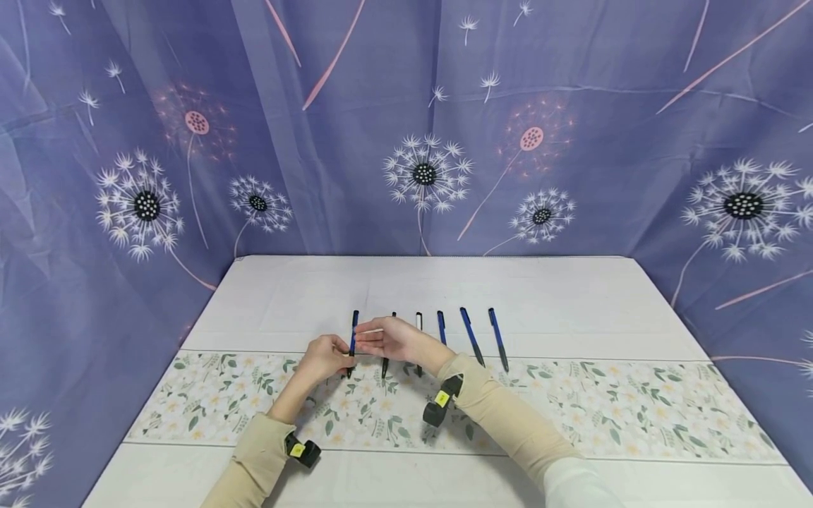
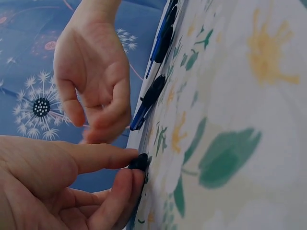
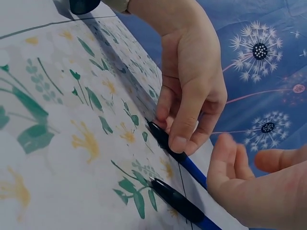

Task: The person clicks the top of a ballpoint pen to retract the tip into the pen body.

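My left hand (image 1: 322, 358) pinches the slim blue-and-black plastic pen (image 1: 352, 342) nearest the white, floral-banded table's (image 1: 254, 310) left edge; my right hand (image 1: 395, 340), fingers loosely extended, is beside it. A light, steady pinch should keep it straight.

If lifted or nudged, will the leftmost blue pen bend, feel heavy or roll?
The leftmost blue pen should stay stiff: its barrel looks straight. It is probably light, being so slender. If released on the flat table, it might roll when nudged, as the barrel looks round; the left hand pinches it at the dark grip.
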`<act>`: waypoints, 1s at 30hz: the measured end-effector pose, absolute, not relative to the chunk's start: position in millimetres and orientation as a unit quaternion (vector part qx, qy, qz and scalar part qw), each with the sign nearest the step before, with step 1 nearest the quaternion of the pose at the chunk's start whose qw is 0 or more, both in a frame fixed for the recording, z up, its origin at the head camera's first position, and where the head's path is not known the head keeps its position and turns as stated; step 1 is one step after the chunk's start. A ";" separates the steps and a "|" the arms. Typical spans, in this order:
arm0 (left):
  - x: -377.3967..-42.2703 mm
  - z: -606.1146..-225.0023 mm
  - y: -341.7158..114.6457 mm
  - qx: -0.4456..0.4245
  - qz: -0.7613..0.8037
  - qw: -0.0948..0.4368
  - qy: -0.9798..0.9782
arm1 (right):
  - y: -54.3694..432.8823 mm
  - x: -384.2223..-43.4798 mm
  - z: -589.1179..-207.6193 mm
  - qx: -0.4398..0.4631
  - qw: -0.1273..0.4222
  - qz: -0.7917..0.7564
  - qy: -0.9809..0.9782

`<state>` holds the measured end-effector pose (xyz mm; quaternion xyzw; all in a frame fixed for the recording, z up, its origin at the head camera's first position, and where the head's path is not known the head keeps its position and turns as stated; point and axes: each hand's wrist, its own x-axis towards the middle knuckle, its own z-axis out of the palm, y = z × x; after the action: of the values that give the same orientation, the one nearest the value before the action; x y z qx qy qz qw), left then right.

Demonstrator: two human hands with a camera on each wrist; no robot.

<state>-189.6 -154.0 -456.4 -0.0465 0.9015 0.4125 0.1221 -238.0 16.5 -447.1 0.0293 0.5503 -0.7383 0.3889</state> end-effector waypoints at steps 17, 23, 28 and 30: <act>-186.1 -454.0 -151.3 -0.018 0.381 0.087 0.920 | 31.1 -246.3 -442.4 0.038 0.368 -0.774 0.514; -187.3 -455.2 -146.1 0.015 0.396 0.063 0.916 | 36.5 -247.8 -442.7 0.057 0.359 -0.796 0.484; -188.2 -457.8 -138.2 0.055 0.430 0.050 0.900 | 42.1 -248.5 -442.5 0.066 0.333 -0.807 0.484; -188.6 -459.1 -133.7 0.061 0.438 0.052 0.895 | 44.1 -248.0 -441.2 0.066 0.327 -0.811 0.481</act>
<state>-188.6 -133.7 -459.1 0.0608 0.8952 0.4383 0.0524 -248.0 44.1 -441.2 0.0664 0.4808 -0.8109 0.3268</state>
